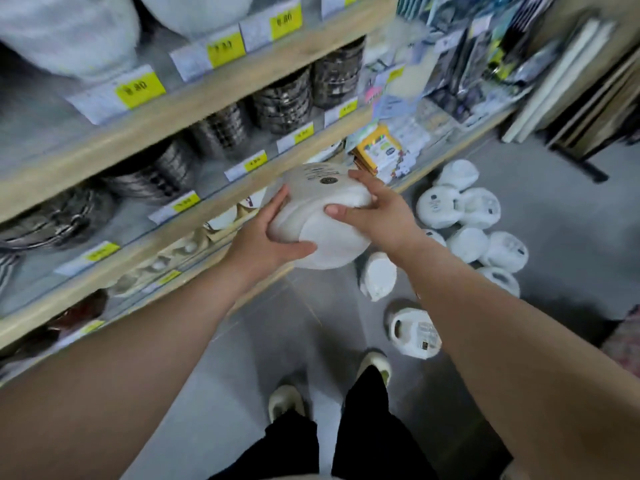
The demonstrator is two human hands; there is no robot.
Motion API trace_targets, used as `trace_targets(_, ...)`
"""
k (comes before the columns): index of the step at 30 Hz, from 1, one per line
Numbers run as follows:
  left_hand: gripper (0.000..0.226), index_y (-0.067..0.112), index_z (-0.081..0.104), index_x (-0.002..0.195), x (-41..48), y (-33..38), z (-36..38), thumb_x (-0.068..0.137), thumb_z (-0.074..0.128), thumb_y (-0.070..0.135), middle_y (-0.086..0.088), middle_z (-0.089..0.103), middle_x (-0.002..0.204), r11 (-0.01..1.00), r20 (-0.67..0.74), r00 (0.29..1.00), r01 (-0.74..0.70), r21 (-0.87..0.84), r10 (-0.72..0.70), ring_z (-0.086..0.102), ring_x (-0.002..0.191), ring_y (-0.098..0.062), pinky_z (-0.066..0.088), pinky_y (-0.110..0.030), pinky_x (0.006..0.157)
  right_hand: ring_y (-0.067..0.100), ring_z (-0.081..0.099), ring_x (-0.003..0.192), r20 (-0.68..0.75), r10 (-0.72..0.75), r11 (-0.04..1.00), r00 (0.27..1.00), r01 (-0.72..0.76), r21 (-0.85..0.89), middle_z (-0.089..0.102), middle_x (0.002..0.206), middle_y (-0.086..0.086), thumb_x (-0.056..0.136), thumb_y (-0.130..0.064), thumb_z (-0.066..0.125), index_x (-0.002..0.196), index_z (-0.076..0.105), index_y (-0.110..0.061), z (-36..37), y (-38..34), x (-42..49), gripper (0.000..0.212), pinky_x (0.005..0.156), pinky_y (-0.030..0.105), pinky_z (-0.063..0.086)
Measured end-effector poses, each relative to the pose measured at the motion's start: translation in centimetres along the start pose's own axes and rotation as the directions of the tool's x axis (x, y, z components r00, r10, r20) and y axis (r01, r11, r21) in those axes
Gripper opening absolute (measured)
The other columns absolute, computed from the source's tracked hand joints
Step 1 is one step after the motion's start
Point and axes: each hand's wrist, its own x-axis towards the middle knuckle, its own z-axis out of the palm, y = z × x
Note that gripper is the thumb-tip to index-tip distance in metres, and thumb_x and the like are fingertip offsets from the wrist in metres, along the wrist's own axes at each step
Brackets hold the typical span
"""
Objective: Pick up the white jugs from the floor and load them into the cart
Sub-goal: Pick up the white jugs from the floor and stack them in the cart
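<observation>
both hands [273, 233] grip blurred jug [322, 216]; cart unseen.

Price labels [140, 88] on the shelf edges: motion-blurred, digits illegible. Held jug [322, 216]: printed text unreadable, and its flanks are partly covered by the left hand [266, 237] and right hand [377, 213]. One floor jug [434, 237] is mostly hidden behind the right wrist. White goods [69, 36] on the top shelf are cut off by the upper edge. Hanging packets [485, 46]: blurred, contents indeterminable.
</observation>
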Motion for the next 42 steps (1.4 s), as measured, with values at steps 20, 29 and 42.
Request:
trace_targets(20,0.075,0.044,0.053,0.131,-22.9,1.4,-2.5,0.07,0.086,0.018,0.028,0.061,0.114,0.939,-0.784,0.608,-0.184,-0.291,-0.124,0.063,0.091,0.009,0.054,-0.021,0.079,0.013,0.062,0.108,0.709,-0.16,0.879,0.687,0.426,-0.214,0.06,0.125,-0.007,0.07,-0.044,0.083,0.131,0.059,-0.033,13.7,-11.2,-8.6,0.066,0.091,0.033,0.054)
trace_targets(29,0.075,0.032,0.054,0.136,-40.2,-4.9,-8.0,0.07,0.086,0.016,0.011,0.066,0.119,0.907,-0.921,0.258,-0.23,-0.352,-0.292,0.065,0.1,0.0,0.054,-0.017,0.076,0.014,0.059,0.109,0.921,-0.083,0.801,0.38,0.576,-0.166,0.058,0.117,-0.013,0.072,-0.046,0.08,0.131,0.057,-0.034,31.3,-9.3,-22.0,0.064,0.092,0.044,0.054)
trace_targets(42,0.068,0.032,0.06,0.129,-65.4,-13.3,-18.5,0.069,0.087,0.016,0.009,0.067,0.114,0.916,-0.906,-0.189,-0.213,-0.339,-0.379,0.067,0.098,-0.005,0.055,-0.029,0.09,0.022,0.063,0.111,0.999,0.026,0.838,0.042,0.544,-0.045,0.061,0.126,-0.006,0.05,-0.063,0.078,0.126,0.059,-0.039,55.9,-5.0,-45.2,0.082,0.094,0.051,0.053)
